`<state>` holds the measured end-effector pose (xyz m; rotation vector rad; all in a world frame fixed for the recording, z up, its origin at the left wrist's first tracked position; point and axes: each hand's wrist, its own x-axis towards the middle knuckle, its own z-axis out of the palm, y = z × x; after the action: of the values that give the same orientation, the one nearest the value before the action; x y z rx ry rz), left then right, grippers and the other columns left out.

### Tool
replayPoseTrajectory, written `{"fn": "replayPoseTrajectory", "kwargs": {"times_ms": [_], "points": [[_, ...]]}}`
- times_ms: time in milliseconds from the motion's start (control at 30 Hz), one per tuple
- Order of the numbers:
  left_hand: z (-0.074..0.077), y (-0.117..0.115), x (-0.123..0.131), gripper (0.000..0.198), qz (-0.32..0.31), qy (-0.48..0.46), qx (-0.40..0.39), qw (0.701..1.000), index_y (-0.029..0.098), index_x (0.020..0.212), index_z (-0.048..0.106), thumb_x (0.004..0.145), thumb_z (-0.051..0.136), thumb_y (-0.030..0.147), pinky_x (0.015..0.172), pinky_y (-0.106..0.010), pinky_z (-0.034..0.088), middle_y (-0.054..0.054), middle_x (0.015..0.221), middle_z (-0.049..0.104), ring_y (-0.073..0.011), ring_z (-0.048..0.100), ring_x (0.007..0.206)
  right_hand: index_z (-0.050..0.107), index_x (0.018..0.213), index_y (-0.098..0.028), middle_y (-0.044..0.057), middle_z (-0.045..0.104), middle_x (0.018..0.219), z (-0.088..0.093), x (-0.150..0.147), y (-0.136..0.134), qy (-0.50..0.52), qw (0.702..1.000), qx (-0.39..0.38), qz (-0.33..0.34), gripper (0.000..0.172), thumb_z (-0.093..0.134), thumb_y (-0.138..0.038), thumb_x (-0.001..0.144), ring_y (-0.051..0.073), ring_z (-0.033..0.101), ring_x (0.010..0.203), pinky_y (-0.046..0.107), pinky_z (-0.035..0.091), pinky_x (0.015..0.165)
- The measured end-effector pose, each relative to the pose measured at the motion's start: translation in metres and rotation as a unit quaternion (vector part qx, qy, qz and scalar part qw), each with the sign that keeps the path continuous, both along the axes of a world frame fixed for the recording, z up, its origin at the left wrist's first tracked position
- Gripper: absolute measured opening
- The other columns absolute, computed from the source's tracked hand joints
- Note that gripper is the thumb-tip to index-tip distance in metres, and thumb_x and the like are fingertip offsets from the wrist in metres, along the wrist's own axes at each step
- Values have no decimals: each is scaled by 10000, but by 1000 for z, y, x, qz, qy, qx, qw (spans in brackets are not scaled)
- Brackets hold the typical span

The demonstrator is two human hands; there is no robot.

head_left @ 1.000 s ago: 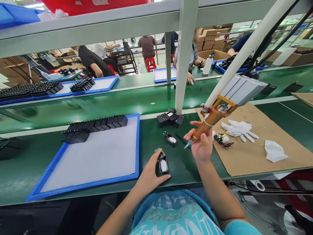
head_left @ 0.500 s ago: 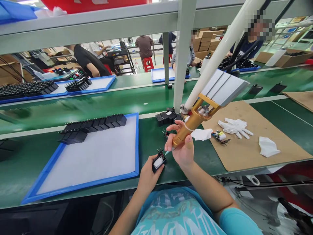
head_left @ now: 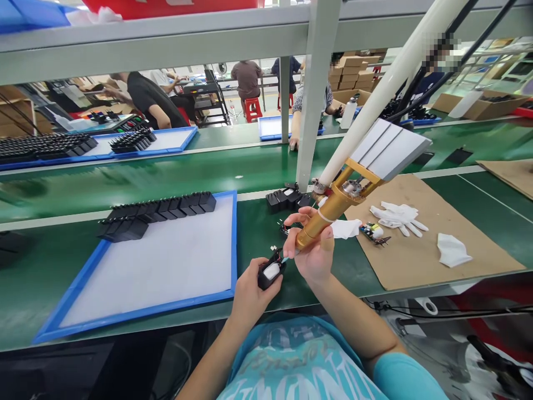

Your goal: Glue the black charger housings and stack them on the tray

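Observation:
My left hand (head_left: 251, 286) is closed around a small black plastic adapter case (head_left: 265, 279), tilted, with its open side up and a white part inside. Metal pins stick out at its far end. My right hand (head_left: 312, 258) wraps round the lower end of a gold-coloured dispensing gun (head_left: 320, 222) that hangs from a thick white pole. The gun's pale blue nozzle tip (head_left: 285, 259) is at the rim of the case; whether it touches is too small to tell. Behind my right hand lie more black cases (head_left: 281, 201) and a part with pins and wires.
To the left, a blue-rimmed tray (head_left: 234, 244) carries rows of black adapters (head_left: 162, 210). On the right, brown cardboard (head_left: 400, 272) holds a white glove (head_left: 400, 215), a circuit board (head_left: 373, 232) and a white cloth (head_left: 453, 250). A metal post (head_left: 318, 83) rises beyond; co-workers sit across the belt.
The case in my left hand has turned and tilted, and the nozzle now sits closer over its rim. Across the belt, a co-worker's hand has reached down beside the post.

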<state>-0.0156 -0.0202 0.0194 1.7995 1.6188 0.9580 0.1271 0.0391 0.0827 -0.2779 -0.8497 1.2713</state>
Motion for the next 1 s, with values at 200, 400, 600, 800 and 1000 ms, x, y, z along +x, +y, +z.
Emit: {"fn": "replayPoseTrajectory", "kwargs": {"times_ms": [200, 400, 600, 800, 1000], "points": [[-1, -1, 0, 300, 2, -15, -8, 1000, 220, 1025, 491, 798, 639, 348, 667, -272, 501, -14, 912, 669, -154, 649, 727, 560, 950, -238, -5, 668, 914, 2, -1, 0, 19, 1000, 6, 3, 333, 458, -550, 892, 47, 543, 407, 213, 494, 404], [0, -1, 2, 300, 4, -19, -6, 1000, 220, 1023, 487, 794, 640, 339, 669, -269, 503, -20, 909, 677, -158, 658, 746, 551, 1092, -241, 9, 655, 939, 2, -2, -2, 12, 1000, -1, 4, 425, 478, -589, 860, 54, 540, 403, 233, 501, 393], [0, 3, 6, 308, 6, -10, -14, 1000, 229, 1020, 472, 784, 642, 328, 627, -259, 498, -13, 904, 708, -163, 676, 721, 523, 1117, -245, 15, 649, 940, 5, -8, -4, 3, 1000, -4, 1, 439, 471, -595, 857, 63, 540, 405, 244, 507, 388], [1, 7, 17, 289, 2, 0, 41, 999, 223, 980, 504, 750, 667, 289, 576, -243, 482, -1, 854, 714, -152, 664, 653, 495, 1149, -268, 14, 642, 969, 9, -16, -10, 16, 1000, -11, 14, 425, 485, -579, 858, 63, 546, 422, 254, 527, 412], [2, 9, 20, 287, 1, 8, 129, 992, 215, 967, 545, 718, 685, 245, 594, -247, 488, 2, 821, 699, -164, 675, 669, 519, 977, -253, 2, 637, 958, 11, -18, -16, 12, 1000, 6, 21, 328, 468, -562, 878, 51, 547, 422, 239, 519, 405]]}}
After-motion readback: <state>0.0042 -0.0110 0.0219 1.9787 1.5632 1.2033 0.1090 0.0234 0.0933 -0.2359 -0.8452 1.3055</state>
